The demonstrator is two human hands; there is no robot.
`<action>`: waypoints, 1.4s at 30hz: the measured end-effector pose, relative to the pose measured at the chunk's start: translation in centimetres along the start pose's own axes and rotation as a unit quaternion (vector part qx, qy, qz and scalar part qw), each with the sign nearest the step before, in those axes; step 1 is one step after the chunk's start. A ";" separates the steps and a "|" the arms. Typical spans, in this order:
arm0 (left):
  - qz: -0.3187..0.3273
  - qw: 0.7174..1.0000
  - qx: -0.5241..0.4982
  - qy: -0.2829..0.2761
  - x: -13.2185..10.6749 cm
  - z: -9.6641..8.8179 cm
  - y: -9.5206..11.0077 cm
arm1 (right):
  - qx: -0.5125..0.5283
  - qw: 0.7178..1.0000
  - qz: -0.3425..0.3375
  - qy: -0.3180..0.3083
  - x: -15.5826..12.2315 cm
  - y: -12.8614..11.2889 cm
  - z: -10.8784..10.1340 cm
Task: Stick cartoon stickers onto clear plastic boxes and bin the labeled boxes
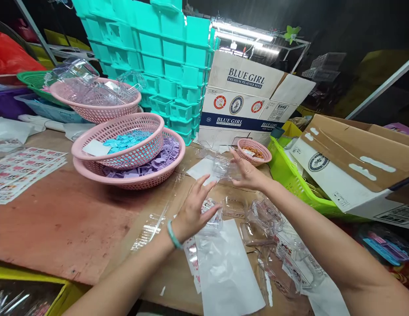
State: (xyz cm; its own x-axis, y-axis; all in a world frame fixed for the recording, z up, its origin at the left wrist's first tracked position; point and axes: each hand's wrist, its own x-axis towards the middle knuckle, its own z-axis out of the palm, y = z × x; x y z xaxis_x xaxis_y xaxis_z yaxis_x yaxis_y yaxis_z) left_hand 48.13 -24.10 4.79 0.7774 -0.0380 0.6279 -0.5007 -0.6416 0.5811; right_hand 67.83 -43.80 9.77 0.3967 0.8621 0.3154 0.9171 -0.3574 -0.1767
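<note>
My left hand [195, 213], with a pale green bangle at the wrist, is held above the table with its fingers spread and nothing in them. Just beyond and below it lies a clear plastic case [213, 221] with a printed sticker. My right hand [246, 172] reaches farther forward, thumb and fingers apart, beside clear plastic pieces [223, 167]; whether it touches them I cannot tell. A white backing sheet [229, 272] lies in front of me, partly over a strip of printed stickers [192, 259]. More clear cases [262, 217] are heaped under my right forearm.
Pink baskets [128, 182] with purple and blue pieces stand left. A small pink basket [254, 151] holds orange pieces. Sticker sheets [24, 171] lie far left. Turquoise crates [151, 48] and a white carton [235, 103] rise behind; a green basket [291, 182] stands right.
</note>
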 end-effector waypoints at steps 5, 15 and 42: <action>-0.035 0.999 -0.021 -0.028 3.7 0.1 -3.8 | 0.108 0.991 -0.077 0.008 1.8 -5.8 2.5; -0.286 0.952 -0.088 0.061 -3.7 -5.0 -7.6 | 0.265 0.956 0.100 -0.077 4.6 -10.8 8.7; -0.530 0.649 -0.543 -0.056 -15.7 -2.8 7.9 | 0.500 0.779 0.377 0.020 -14.4 -26.9 3.2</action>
State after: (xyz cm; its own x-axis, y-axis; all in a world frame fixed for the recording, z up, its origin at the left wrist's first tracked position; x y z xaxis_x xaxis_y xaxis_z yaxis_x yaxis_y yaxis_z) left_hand 30.89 -26.43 1.04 0.8965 -0.1111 -0.4289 0.4122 0.5642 0.7154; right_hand 37.30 -45.47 6.97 0.8269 0.5233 -0.2058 -0.0602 -0.2813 -0.9577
